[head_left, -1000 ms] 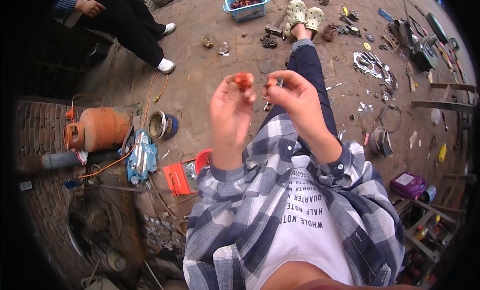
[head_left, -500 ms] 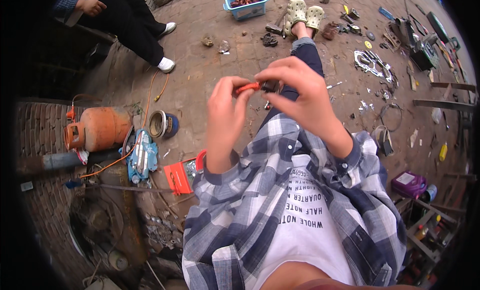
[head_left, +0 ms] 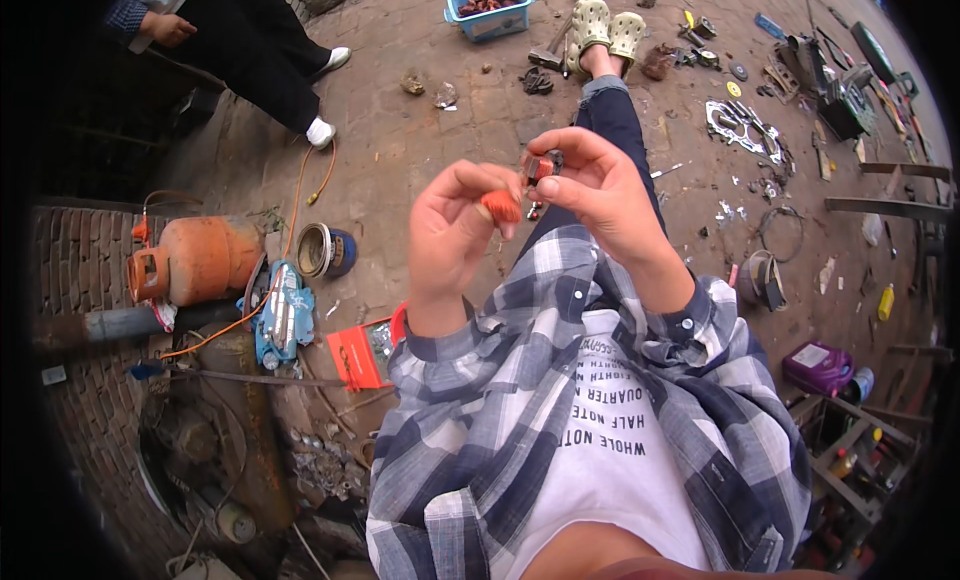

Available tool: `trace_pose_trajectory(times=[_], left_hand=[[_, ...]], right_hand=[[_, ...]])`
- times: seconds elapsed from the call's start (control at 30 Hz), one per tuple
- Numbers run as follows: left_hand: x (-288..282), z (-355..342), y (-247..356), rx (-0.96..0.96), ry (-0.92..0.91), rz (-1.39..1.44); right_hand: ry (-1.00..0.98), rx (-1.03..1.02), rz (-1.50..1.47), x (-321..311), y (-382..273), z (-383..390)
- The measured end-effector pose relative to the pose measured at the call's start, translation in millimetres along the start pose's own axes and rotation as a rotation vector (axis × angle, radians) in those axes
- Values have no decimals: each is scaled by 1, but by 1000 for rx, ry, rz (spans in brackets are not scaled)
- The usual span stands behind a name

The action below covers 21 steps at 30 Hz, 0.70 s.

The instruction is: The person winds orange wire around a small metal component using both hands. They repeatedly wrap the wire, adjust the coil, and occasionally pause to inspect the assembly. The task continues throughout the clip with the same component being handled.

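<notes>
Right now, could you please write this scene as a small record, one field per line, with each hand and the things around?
left hand: pinches a ridged orange piece
right hand: holds a small dark part, partly reddish
left floor: orange cylinder, blue can, red box
ahead: blue tub with dark red pieces
right floor: purple jug, yellow bottle
other person: upper left, dark trousers, white shoes

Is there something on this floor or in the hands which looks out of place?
The orange hose trails beside the co-worker's white shoe, perhaps a trip risk. Loose metal parts lie scattered untidily at upper right. The orange piece in the left hand and the dark piece in the right hand are too small to judge.
</notes>
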<state>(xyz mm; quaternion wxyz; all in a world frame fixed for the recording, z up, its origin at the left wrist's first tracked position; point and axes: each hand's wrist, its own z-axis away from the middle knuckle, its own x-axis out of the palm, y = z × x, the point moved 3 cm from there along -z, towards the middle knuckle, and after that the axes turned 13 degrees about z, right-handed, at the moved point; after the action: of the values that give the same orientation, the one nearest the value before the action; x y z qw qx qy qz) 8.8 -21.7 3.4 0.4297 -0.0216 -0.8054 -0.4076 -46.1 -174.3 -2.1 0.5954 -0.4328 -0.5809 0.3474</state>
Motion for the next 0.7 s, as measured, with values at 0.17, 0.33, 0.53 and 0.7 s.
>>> trace_pose_trajectory(times=[0.17,0.33,0.53,0.7], left_hand=[[7,6,4,-124,4,-596],[14,-8,8,149,205,-1206],[-15,-14,3,442,492,-455],[-15,-12,-3,142,291,168]], right_hand=[[36,-161,271,-6,-25,-4],[156,-609,1020,19,-42,10],[113,-444,853,33,-20,24],[-3,-22,210,4,10,4]])
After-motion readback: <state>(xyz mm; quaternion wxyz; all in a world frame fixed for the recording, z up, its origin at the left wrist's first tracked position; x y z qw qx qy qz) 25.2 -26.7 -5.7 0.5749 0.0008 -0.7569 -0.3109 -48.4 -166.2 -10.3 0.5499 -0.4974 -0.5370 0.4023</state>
